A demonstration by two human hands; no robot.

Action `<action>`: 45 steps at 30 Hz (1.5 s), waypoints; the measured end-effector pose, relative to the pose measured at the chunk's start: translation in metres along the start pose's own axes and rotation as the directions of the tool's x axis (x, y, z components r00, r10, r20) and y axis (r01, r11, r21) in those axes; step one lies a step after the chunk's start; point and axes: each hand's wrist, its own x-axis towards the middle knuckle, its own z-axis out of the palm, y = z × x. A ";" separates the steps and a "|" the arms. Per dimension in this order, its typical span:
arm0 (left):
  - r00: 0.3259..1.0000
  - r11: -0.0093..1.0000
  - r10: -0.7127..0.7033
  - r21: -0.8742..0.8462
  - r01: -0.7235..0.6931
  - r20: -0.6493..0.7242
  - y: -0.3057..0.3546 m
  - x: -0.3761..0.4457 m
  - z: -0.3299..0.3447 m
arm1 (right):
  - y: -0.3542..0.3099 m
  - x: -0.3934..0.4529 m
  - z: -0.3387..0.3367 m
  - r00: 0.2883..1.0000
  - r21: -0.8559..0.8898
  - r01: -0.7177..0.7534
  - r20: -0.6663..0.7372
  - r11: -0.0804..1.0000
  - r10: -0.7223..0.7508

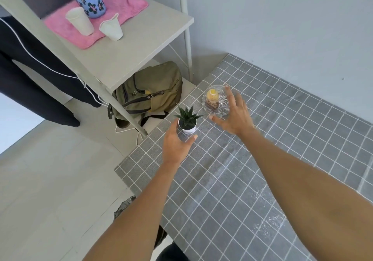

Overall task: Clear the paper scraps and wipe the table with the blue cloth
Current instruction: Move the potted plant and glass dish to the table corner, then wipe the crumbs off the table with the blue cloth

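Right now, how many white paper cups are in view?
2. Both stand on the pink cloth on the shelf: one cup left, a dented cup right. Others could be out of frame.

One head-worn camera looks steeply down, close over the grey checked table [262, 159].

Grey white-gridded table [262, 159], pink cloth [113, 18], olive backpack [157, 91]

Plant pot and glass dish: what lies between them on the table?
Only bare checked tablecloth. In the head view, a leaf tip of the plant reaches toward the dish, but no other object sits between them.
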 end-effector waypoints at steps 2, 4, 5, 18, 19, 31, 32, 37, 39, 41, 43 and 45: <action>1.000 1.000 -0.019 0.014 0.019 0.009 -0.004 -0.009 -0.003 | 0.001 -0.014 -0.005 1.000 -0.034 -0.006 0.006 0.999 0.006; 0.999 0.998 -0.043 0.055 0.043 0.003 -0.004 -0.021 -0.006 | 0.002 -0.031 -0.010 1.000 -0.057 -0.022 0.003 0.998 0.022; 0.998 0.995 -0.060 0.081 0.060 0.004 -0.003 -0.028 -0.007 | 0.002 -0.040 -0.012 0.999 -0.061 -0.035 0.008 0.998 0.035; 0.938 0.867 -0.002 0.468 -0.172 0.348 0.051 -0.118 0.002 | 0.032 -0.212 -0.064 0.969 -0.170 -0.246 -0.041 0.954 0.243; 0.931 0.846 0.020 0.490 -0.210 0.364 0.061 -0.120 0.007 | 0.039 -0.224 -0.069 0.964 -0.180 -0.266 -0.044 0.947 0.263; 0.715 0.597 0.278 0.468 -0.651 0.641 0.145 -0.166 0.089 | 0.106 -0.351 -0.124 0.818 -0.093 -0.562 -0.212 0.822 0.535; 0.693 0.585 0.284 0.453 -0.672 0.662 0.149 -0.171 0.096 | 0.111 -0.362 -0.126 0.798 -0.078 -0.587 -0.227 0.806 0.559; 0.561 0.522 0.312 0.355 -0.775 0.767 0.162 -0.201 0.126 | 0.129 -0.419 -0.128 0.676 -0.028 -0.717 -0.270 0.696 0.685; 0.499 0.491 0.303 0.316 -0.812 0.812 0.165 -0.215 0.137 | 0.134 -0.442 -0.126 0.618 0.009 -0.764 -0.275 0.645 0.737; 0.442 0.457 0.296 0.281 -0.844 0.847 0.165 -0.230 0.149 | 0.137 -0.466 -0.122 0.564 0.023 -0.806 -0.274 0.591 0.779; 0.392 0.441 0.288 0.242 -0.864 0.874 0.163 -0.245 0.160 | 0.141 -0.490 -0.117 0.515 0.027 -0.840 -0.277 0.542 0.811; 0.350 0.437 0.282 0.205 -0.876 0.893 0.159 -0.261 0.169 | 0.145 -0.513 -0.110 0.465 0.028 -0.871 -0.268 0.490 0.843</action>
